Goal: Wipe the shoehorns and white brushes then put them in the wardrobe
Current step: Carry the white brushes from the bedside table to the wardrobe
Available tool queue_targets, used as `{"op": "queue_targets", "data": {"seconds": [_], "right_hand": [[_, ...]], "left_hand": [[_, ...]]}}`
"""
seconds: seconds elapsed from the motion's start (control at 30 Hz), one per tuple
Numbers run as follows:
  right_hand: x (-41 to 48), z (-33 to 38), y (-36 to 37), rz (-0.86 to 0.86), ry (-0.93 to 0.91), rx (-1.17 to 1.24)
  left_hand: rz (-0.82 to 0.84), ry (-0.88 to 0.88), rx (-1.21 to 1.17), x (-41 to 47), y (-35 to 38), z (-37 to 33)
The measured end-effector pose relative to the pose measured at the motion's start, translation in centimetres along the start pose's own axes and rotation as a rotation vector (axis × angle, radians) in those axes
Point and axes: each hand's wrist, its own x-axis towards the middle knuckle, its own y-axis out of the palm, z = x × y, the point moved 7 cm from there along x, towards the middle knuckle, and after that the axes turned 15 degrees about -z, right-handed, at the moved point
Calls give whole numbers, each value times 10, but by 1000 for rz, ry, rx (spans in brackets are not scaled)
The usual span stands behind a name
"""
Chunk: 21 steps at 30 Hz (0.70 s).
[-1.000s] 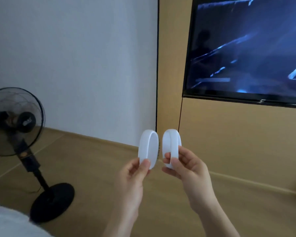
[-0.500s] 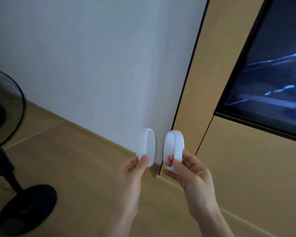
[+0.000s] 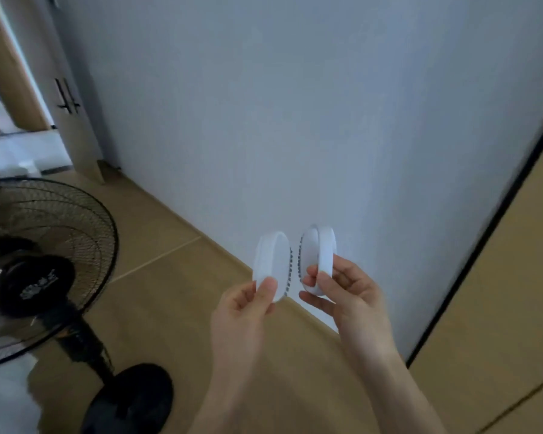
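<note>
You have one white brush in each hand, low in the middle of the frame, in front of the white wall (image 3: 295, 120). Your left hand (image 3: 248, 311) pinches the left brush (image 3: 270, 261) by its lower edge, thumb on the near face and the other fingers curled behind it. Your right hand (image 3: 351, 299) grips the right brush (image 3: 323, 252) by its lower half, thumb laid over the band on its back and fingers curled round the far side.

Both brushes stand on end, close together but not touching. The dark-tipped bristles (image 3: 290, 267) face each other across the narrow gap, so the smooth backs turn outward. Held this way, I judge, your fingers are off the bristles and the pair carries as a set. Gripping only the lower ends leaves most of each brush open to a look.

No cloth or shoehorn shows, and I can't tell whether the wiping is done. The wardrobe isn't plainly in view. The wood panel (image 3: 499, 308) at the right edge may belong to it, but I can't say. A black fan (image 3: 44, 261) stands at the left on the floor (image 3: 170, 277), and a doorway (image 3: 10, 89) opens at upper left. Mind the fan's base if you step that way.
</note>
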Motion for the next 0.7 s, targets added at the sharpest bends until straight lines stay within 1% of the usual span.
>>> {"op": "queue_targets", "data": {"seconds": [0.13,0.33,0.47,0.53,0.6,0.7], "right_hand": [[84,-28,60,139,60,0],[213,-53,135,349,132,-49],[280,-69,182,446,177,-81],[306,-85,208,490,181,-114],[329,-104,237,533,187,-152],[357,-138,286,587,206,-202]], "left_hand": [[-173,48,6,78,19,-3],[-389,83,1,178,79,-9],[-547,166,45,240,105,-17],[-597,201,96,271,110,-16],[-633,209,87,305,109,-12],[-651,149,35,365,102,2]]}}
